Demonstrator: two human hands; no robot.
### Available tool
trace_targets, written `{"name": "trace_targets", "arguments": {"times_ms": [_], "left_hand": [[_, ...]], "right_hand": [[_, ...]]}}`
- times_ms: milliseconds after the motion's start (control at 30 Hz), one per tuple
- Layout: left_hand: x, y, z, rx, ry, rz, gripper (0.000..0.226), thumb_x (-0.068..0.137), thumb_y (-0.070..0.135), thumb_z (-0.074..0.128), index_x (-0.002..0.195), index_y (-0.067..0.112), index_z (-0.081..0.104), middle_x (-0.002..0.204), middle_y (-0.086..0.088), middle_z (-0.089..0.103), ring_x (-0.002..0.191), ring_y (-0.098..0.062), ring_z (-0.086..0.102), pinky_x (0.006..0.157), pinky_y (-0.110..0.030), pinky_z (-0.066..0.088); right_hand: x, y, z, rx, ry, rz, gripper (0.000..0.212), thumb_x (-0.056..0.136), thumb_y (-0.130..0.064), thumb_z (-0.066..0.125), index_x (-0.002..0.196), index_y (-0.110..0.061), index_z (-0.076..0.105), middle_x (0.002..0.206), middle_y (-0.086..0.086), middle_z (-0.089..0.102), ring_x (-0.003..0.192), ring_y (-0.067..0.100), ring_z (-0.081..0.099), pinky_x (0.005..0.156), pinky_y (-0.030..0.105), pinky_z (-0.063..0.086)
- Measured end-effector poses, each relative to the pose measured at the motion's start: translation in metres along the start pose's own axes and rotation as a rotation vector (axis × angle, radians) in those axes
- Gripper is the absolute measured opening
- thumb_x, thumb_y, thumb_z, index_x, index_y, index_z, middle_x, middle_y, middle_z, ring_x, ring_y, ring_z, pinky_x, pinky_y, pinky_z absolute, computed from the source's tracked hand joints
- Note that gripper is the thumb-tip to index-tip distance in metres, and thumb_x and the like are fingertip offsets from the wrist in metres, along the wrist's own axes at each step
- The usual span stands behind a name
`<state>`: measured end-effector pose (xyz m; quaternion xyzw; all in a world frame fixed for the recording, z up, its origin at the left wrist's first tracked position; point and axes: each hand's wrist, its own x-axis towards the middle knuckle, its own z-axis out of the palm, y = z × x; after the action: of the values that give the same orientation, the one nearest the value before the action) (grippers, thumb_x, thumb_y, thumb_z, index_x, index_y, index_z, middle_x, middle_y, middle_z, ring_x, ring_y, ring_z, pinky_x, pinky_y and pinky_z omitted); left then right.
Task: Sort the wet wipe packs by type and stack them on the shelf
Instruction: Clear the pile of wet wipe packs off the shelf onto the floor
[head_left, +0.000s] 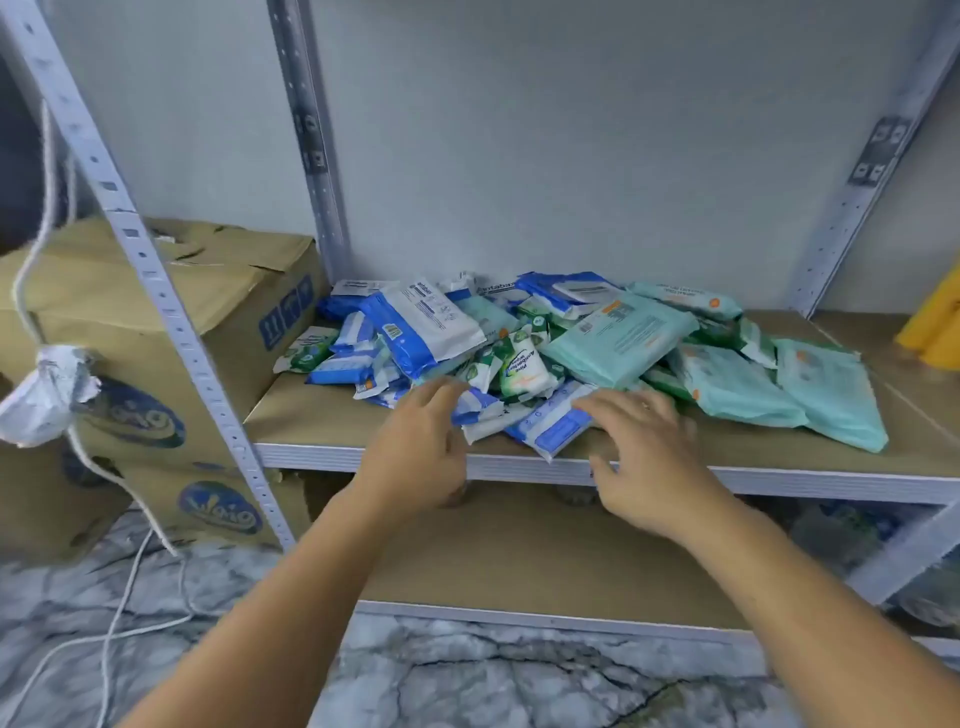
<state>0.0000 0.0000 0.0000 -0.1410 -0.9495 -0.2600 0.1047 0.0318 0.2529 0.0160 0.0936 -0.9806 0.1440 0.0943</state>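
Observation:
A mixed heap of wet wipe packs lies on the brown shelf board (322, 421): blue-and-white packs (426, 327), large mint-green packs (623, 338) and small green-and-white packs (522, 366). More mint packs (826, 389) spread out to the right. My left hand (421, 447) reaches to the heap's front edge, fingers extended, its fingertips by a small blue pack (475, 405). My right hand (649, 457) hovers with spread fingers over a blue-and-white pack (556, 423) at the shelf's front edge. Neither hand holds a pack.
Stacked cardboard boxes (156, 332) stand left of the metal rack post (171, 322). A white cord with a taped lump (47, 389) hangs at far left. A yellow object (935, 322) sits at the shelf's right end. A lower shelf board (519, 551) lies beneath, above a marble floor.

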Motion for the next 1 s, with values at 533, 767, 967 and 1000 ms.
{"name": "trace_targets", "arguments": {"times_ms": [533, 767, 967, 1000], "left_hand": [[0.033, -0.031, 0.019, 0.131, -0.031, 0.209, 0.051, 0.079, 0.048, 0.07, 0.123, 0.025, 0.062, 0.138, 0.0, 0.053, 0.127, -0.026, 0.046, 0.102, -0.042, 0.043], [0.026, -0.031, 0.009, 0.036, -0.125, 0.012, 0.072, 0.082, 0.041, 0.075, 0.146, 0.02, 0.048, 0.133, 0.003, 0.054, 0.128, -0.019, 0.044, 0.106, -0.035, 0.041], [0.002, -0.026, -0.004, -0.042, -0.063, 0.017, 0.059, 0.068, 0.052, 0.074, 0.12, 0.027, 0.06, 0.095, 0.013, 0.048, 0.093, -0.014, 0.047, 0.076, -0.029, 0.038], [-0.006, -0.023, -0.008, -0.061, -0.084, 0.009, 0.057, 0.066, 0.05, 0.072, 0.117, 0.027, 0.06, 0.096, 0.011, 0.05, 0.09, -0.014, 0.048, 0.073, -0.026, 0.038]], "right_hand": [[0.05, 0.016, 0.02, -0.268, -0.104, -0.151, 0.05, 0.089, -0.03, 0.065, 0.133, -0.039, 0.042, 0.141, -0.024, 0.036, 0.127, 0.015, 0.021, 0.106, 0.047, 0.015], [0.043, 0.015, 0.017, -0.278, -0.082, -0.14, 0.047, 0.091, -0.046, 0.063, 0.135, -0.036, 0.051, 0.13, -0.02, 0.04, 0.116, 0.013, 0.023, 0.099, 0.043, 0.014], [0.004, 0.014, -0.007, -0.282, -0.014, -0.085, 0.05, 0.083, -0.066, 0.064, 0.125, -0.038, 0.059, 0.118, -0.022, 0.049, 0.117, 0.012, 0.033, 0.096, 0.042, 0.021], [-0.005, 0.011, -0.01, -0.263, -0.025, -0.075, 0.051, 0.08, -0.069, 0.064, 0.121, -0.038, 0.062, 0.115, -0.022, 0.052, 0.116, 0.012, 0.037, 0.094, 0.041, 0.023]]}}
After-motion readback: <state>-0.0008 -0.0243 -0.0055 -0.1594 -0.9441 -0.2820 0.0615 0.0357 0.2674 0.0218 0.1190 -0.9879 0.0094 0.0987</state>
